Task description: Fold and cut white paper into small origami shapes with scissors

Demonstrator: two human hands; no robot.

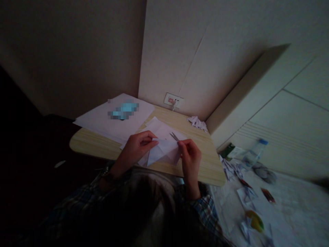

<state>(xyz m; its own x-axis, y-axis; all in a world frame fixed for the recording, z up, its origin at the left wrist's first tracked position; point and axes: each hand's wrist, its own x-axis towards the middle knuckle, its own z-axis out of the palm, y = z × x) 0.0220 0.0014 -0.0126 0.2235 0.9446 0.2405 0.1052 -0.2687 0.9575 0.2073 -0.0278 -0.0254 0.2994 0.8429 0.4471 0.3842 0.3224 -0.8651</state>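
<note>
Between my two hands I hold up a folded sheet of white paper [164, 151] over the near side of the small wooden table. My left hand [138, 145] pinches its left upper corner between thumb and fingers. Its right edge is pinched by my right hand [190, 152]. Just beyond the paper lies a pair of scissors [174, 136], blades showing, the handles hidden behind my right hand and the paper. More loose white paper [155, 127] rests on the tabletop under and behind the held sheet.
Large white sheets [102, 123] cover the table's left part, with a blurred-out blue item [124, 110] on top. Folded paper pieces [197, 123] lie at the back right near a wall socket [173, 100]. A plastic bottle [254, 154] and more folded papers lie on the bed [290, 206].
</note>
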